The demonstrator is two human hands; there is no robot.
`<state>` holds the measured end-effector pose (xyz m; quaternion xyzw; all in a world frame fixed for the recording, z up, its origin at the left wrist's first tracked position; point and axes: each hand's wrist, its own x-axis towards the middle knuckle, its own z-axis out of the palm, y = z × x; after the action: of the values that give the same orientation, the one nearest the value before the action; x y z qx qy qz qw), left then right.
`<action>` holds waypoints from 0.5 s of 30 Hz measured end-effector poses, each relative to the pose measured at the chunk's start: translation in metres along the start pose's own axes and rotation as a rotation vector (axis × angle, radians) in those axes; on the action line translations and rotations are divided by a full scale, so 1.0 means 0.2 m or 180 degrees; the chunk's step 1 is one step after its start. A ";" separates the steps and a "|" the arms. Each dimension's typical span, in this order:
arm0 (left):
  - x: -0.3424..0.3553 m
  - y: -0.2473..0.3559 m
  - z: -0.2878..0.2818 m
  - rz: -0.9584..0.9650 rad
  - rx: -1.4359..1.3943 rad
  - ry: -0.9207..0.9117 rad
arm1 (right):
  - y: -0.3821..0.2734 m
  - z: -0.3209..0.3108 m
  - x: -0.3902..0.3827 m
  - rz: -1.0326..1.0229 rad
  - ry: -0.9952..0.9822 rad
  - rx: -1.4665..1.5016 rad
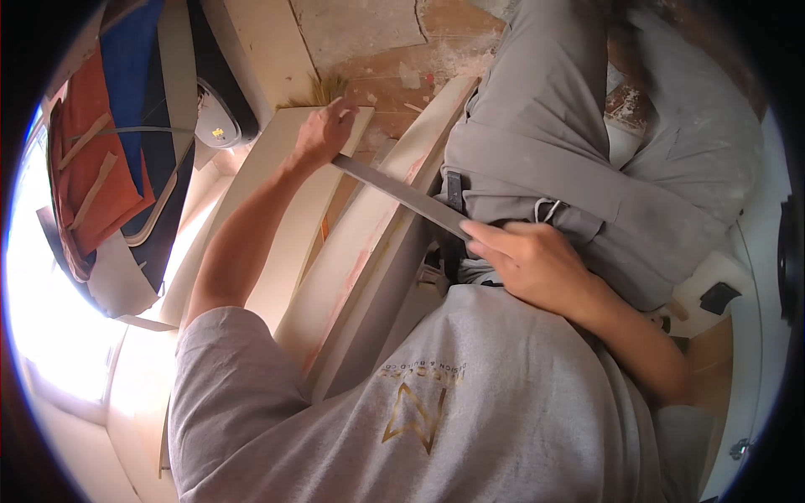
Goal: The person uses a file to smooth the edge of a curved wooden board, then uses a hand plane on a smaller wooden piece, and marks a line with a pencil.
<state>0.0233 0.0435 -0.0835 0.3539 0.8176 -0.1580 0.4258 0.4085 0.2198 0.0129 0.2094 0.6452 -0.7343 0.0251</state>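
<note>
A long, flat grey strip (400,194) runs diagonally above my torso. My left hand (325,132) is at its upper end, fingers curled, with that end partly hidden behind the hand. My right hand (524,256) grips the lower end, by my waist. Beneath the strip lie long pale boards (365,239), one marked with pinkish smears along its length. A wider cream panel (243,197) rests left of them, partly behind my left forearm. A straw-coloured brush head (323,90) shows just beyond my left hand.
At upper left are red, blue and dark fabric items (90,176) with a white rounded object (218,113), beside a bright glare. My grey-trousered legs (545,101) fill the upper right. A small dark object (717,298) lies on the right. The floor (377,63) is scuffed.
</note>
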 end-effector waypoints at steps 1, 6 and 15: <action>-0.07 0.07 -0.01 0.0096 0.0002 -0.0052 | -0.06 -0.08 -0.07 0.0147 -0.0079 -0.0006; -0.41 0.52 -0.12 0.0395 -0.0094 -0.0324 | -0.29 -0.45 -0.33 0.0772 -0.0642 -0.0073; 0.12 -0.16 0.03 0.0267 0.0212 0.0464 | 0.05 0.11 0.13 0.0184 -0.0027 0.0099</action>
<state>-0.0046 0.0290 -0.1084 0.4124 0.8252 -0.1410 0.3594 0.3825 0.2027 -0.0031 0.2251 0.6273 -0.7441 0.0458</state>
